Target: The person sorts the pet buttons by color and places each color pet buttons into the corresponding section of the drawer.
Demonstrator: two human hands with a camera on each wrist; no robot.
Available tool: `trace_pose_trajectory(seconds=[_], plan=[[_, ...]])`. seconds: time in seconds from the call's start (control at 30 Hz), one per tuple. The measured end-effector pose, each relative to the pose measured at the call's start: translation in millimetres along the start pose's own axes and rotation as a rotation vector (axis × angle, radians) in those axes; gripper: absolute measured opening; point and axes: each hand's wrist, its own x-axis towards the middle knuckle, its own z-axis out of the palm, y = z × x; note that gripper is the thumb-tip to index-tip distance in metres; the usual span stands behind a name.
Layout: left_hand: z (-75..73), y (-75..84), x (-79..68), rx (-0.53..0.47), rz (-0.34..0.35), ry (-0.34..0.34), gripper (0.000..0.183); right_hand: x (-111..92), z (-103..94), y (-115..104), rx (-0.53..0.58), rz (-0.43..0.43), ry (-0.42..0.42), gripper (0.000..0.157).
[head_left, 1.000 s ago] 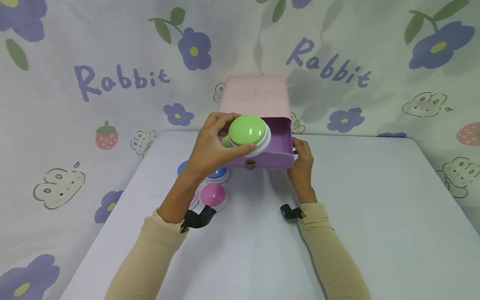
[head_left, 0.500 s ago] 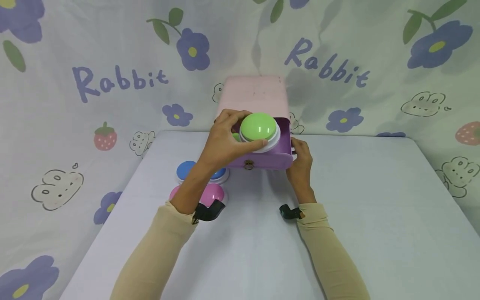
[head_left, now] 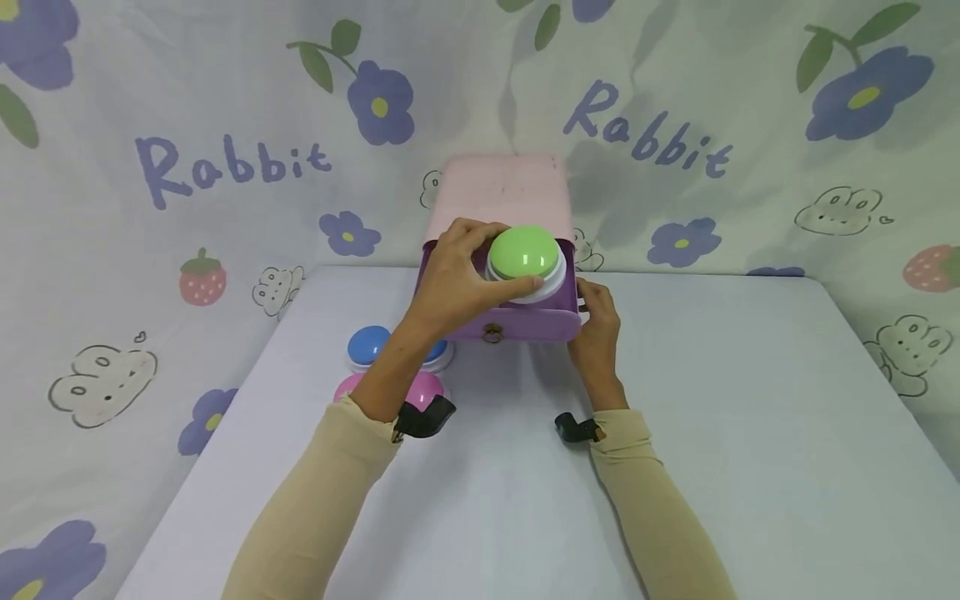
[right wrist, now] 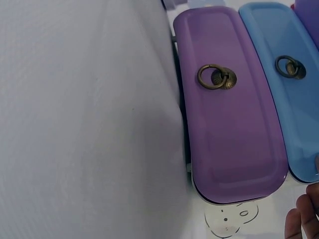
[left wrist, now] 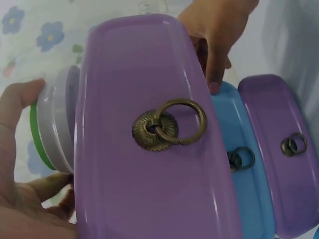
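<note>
In the head view my left hand [head_left: 459,279] grips a green domed buzzer button [head_left: 525,252] by its white base, thumb in front. It is held over the pulled-out purple top drawer [head_left: 517,325] of a small cabinet with a pink top [head_left: 501,196]. The left wrist view shows the button's base [left wrist: 52,124] edge-on behind the drawer front, between thumb and fingers. My right hand [head_left: 597,329] holds the cabinet's right side. In the left wrist view a finger of the right hand [left wrist: 219,35] reaches the edge of the blue drawer [left wrist: 244,164].
Blue buttons [head_left: 367,344] and pink buttons [head_left: 426,390] sit on the white table [head_left: 510,500], partly behind my left forearm. A lower purple drawer [right wrist: 234,129] is closed below the blue one. A patterned cloth [head_left: 247,83] hangs right behind the cabinet.
My left hand has carried the green button rightward over the drawer, mostly in the first half second. A second patch of green behind it is now hidden. My right hand has stayed at the cabinet.
</note>
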Motion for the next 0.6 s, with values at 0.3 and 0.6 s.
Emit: trace_pose_trajectory(seconds=[0.3, 0.6], plan=[[2.8, -2.3, 0.3, 0.061, -0.018, -0.001, 0.087, -1, 0.9, 1, 0.003, -0.006, 0.006, 0.042], [-1.9, -11.5, -22.7, -0.126, 0.115, 0.187, 0.055, -1, -0.3, -1, -0.001, -0.012, -0.001, 0.041]])
